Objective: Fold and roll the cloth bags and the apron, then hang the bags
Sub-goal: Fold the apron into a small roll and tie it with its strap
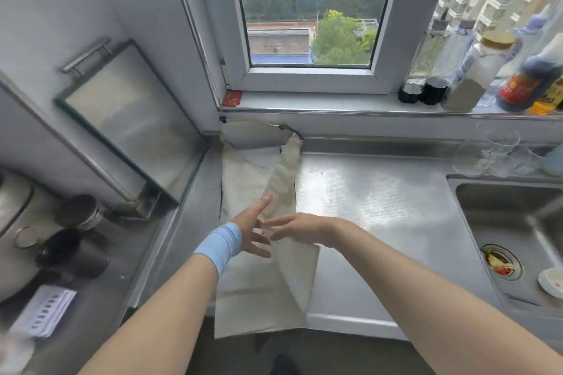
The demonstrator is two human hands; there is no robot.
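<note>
Nothing is gripped by left hand [253, 233] or right hand [300, 227]; the unpinned cloth bag [259, 292] could be dragged off the counter [380, 207] by its overhang.

A creased, cream cloth bag [256, 292] lies lengthwise on the steel surface [380, 207] at mid-frame. Its near edge overhangs the front, and its right side is turned over leftward in a long slanting flap.

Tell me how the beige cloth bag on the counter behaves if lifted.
Probably floppy: the cloth bag lies creased, one side folded over itself. Likely light, thin fabric. It may slide off the smooth steel counter, since its near edge overhangs.
</note>
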